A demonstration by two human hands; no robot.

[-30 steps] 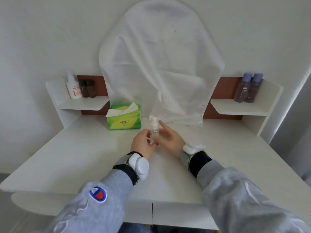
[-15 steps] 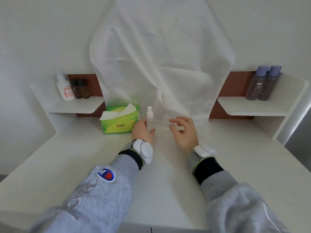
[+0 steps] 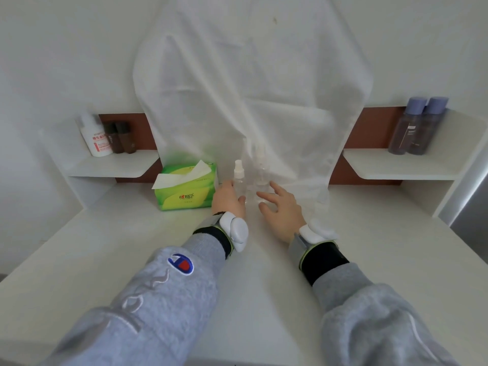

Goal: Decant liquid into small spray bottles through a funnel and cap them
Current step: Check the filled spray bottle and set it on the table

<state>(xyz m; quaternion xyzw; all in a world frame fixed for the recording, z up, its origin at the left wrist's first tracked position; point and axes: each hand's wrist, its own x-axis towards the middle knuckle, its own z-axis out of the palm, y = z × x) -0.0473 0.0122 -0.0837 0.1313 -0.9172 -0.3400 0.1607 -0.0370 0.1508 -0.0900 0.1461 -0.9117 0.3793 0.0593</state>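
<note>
On the left shelf (image 3: 113,167) a white red-labelled bottle (image 3: 96,138) and two dark brown bottles (image 3: 120,137) are kept. Below them a green tissue pack (image 3: 184,191) lies on the tabletop (image 3: 264,273). Just beside the pack, the capped spray bottle (image 3: 239,180) is stood upright, its lower body clamped in the grip of the left hand (image 3: 228,200). A second spray bottle (image 3: 260,173), also capped, is stood just beside it, before the hanging white cover (image 3: 250,88). The right hand (image 3: 281,210) is held near that bottle's base with its grip apart and fingers spread; contact cannot be made out. Two purple-capped bottles (image 3: 417,128) are seen on the right shelf.

The step is judged to be the setting down of a finished bottle. It should be kept vertical and released only once its base is flat, with the neighbour steadied so that neither is tipped.

A second ago the bottle was held by both hands nearer the front. It has since been carried back, and the right hand has been taken off it.
</note>
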